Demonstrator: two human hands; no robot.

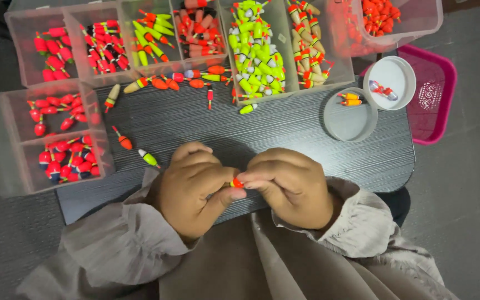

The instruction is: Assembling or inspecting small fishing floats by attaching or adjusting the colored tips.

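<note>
Looks like a small home-style workshop or piecework sorting station for fishing floats, not a shop floor. There's a small dark wood-grain bench sitting on plain grey carpet-like floor. Clear plastic sorting bins line the far and left edges, each packed with red, orange and neon-green plastic fishing floats split up by colour and type. Off to the right there's a magenta plastic basket and a round grey plastic tub.

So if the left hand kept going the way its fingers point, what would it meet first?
The left hand points toward the right hand. It would press straight into the right hand's fingertips, at the small orange float pinched between both; they look nearly touching already.
</note>
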